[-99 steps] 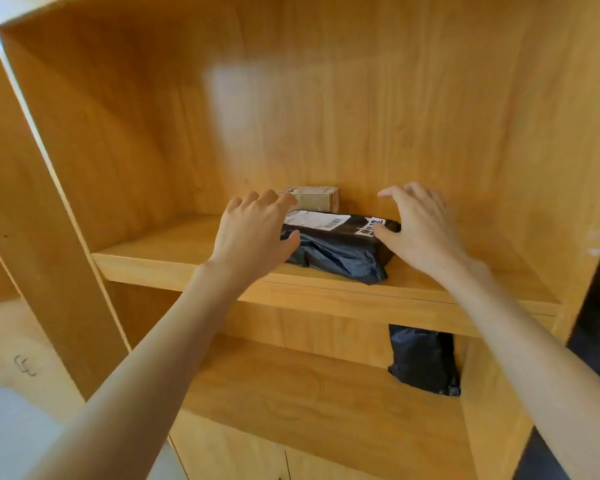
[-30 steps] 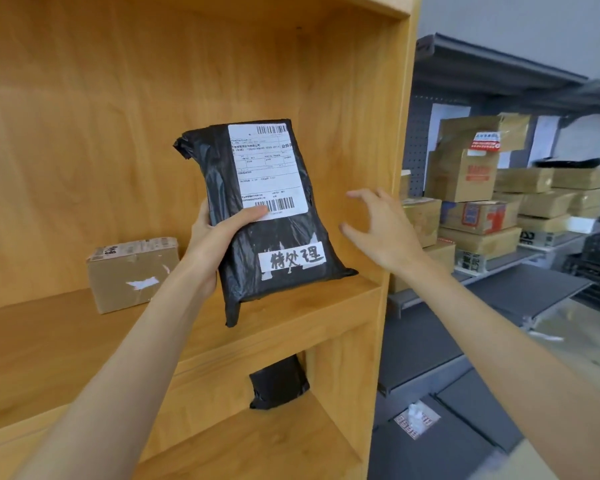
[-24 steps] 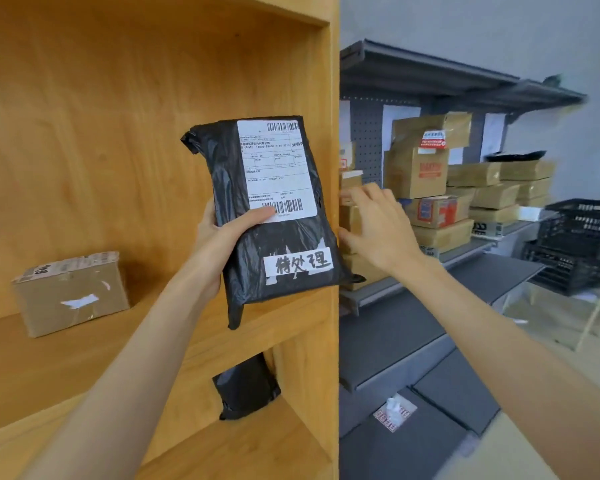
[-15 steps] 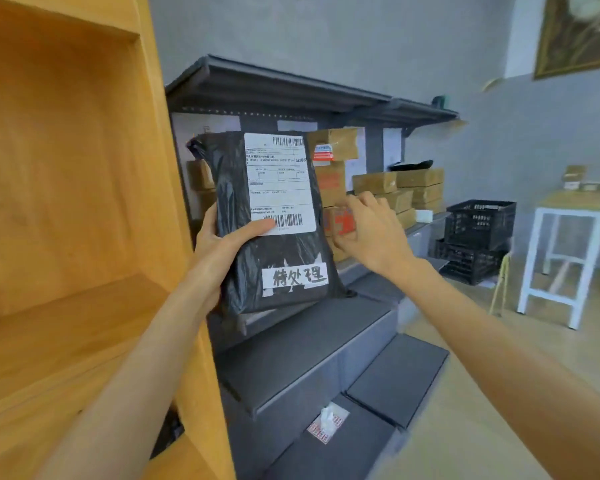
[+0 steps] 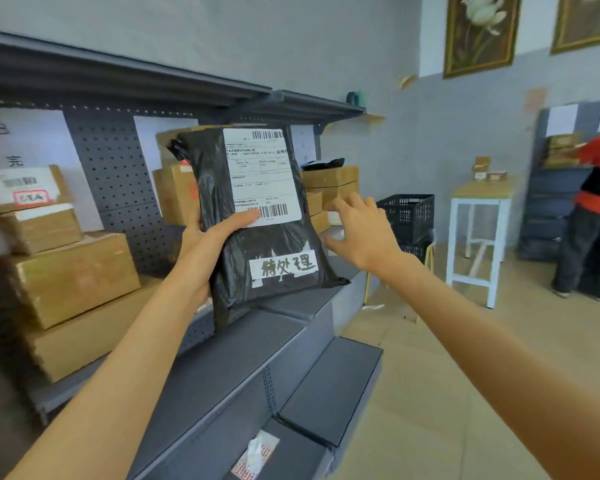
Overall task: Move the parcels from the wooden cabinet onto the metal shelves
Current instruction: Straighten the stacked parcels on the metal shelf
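My left hand [image 5: 207,242] grips a black plastic parcel [image 5: 257,261] upright, thumb across the lower edge of its white shipping label. A second white strip with handwritten characters sits low on the parcel. My right hand [image 5: 362,232] hovers just right of the parcel with fingers spread, not touching it. Behind both hands stand the grey metal shelves [image 5: 229,362], with a pegboard back. The wooden cabinet is out of view.
Brown cardboard boxes [image 5: 73,275] are stacked on the left of the shelf; more boxes [image 5: 329,183] sit further right. A black crate [image 5: 407,213], a white-legged table [image 5: 478,230] and a person in red and black [image 5: 593,220] stand at the right. A tissue pack [image 5: 257,455] lies on the lowest shelf.
I have lifted the black parcel off the cabinet shelf with my left hand and turned right. The cabinet has left the view; the metal shelves now fill it.
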Demonstrator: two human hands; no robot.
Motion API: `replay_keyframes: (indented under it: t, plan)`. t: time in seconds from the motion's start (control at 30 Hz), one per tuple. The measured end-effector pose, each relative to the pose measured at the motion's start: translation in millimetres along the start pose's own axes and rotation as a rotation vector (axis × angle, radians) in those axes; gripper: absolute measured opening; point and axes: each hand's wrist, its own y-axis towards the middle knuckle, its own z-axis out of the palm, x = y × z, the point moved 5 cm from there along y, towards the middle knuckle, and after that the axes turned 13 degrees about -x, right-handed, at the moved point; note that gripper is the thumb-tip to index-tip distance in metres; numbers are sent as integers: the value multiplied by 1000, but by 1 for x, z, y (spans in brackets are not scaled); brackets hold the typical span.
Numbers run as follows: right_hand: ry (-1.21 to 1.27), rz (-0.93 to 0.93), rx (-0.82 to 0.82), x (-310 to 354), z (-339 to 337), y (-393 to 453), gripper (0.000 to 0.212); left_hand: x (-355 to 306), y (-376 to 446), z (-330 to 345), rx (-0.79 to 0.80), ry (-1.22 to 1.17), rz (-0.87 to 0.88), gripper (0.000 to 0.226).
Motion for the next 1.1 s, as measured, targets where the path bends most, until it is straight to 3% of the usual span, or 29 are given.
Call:
replay_keyframes:
  t: [0.2,0.33,0.47,0.7,0.83,0.93,1.1]
  plan:
    - [-83,-22,5,-71,71,59,53,59,84,86,34,1,-21,66]
    - [-130,1,21,-123,119,113,49,90,156,144,99,18,-41,82]
    - [-186,2,28,-178,157,166,50,112,220,203,108,-16,-38,62]
    - [-167,35,51,-276,232,225,54,167,300,305,158,9,-56,70]
    - [-152,-7,59,-333,279,261,56,203,341,358,124,11,-71,67]
    - [-122,-53,43,-376,311,296,56,230,373,401,106,19,-89,77]
    - [-85,-163,58,-439,362,372,55,256,432,469,-13,33,-82,80]
